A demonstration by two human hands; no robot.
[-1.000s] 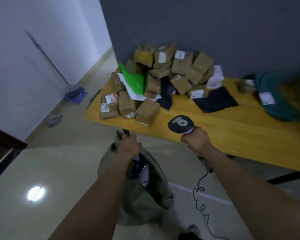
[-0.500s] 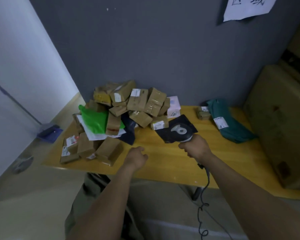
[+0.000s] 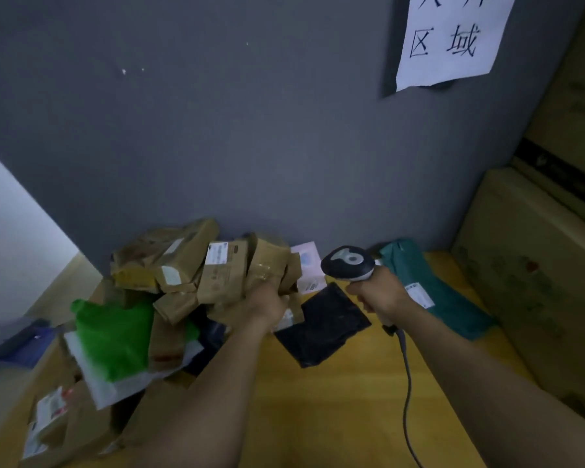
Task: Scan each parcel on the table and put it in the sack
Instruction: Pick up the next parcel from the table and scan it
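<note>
Where the table (image 3: 335,417) meets the grey wall (image 3: 217,130), the parcels (image 3: 217,271) lie in a loose pile at the left and centre of the head view. Most are brown cardboard boxes sealed with clear tape. Several carry a white printed label on one face, and they lean on one another at mixed angles.

Soft bags are mixed in:
- A green bag (image 3: 115,336) lies over a white mailer (image 3: 132,383) at the left front of the pile.
- A pale flat packet (image 3: 309,268) leans at the wall behind the pile.
- A black bag (image 3: 321,324) lies flat on the wood just right of the pile.
- A teal bag (image 3: 446,298) with a white label lies further right, apart from the pile.

The left hand (image 3: 267,305) touches a small brown box (image 3: 293,314) at the right front of the pile. The back of the hand faces the camera and hides the fingers, so it cannot be told whether they grip the box or only rest on it. A white label shows on the box just beside the hand.

The right hand (image 3: 382,293) holds the scanner (image 3: 348,265) above the table, between the black bag and the teal bag. The fingers are wrapped tightly round the handle. The dark head, with a grey top plate, sits above the fist. The cable (image 3: 407,383) hangs from the handle base beside the right forearm.

A paper sign (image 3: 453,38) hangs on the wall at top right. A large carton (image 3: 537,282) stands at the right of the table.
</note>
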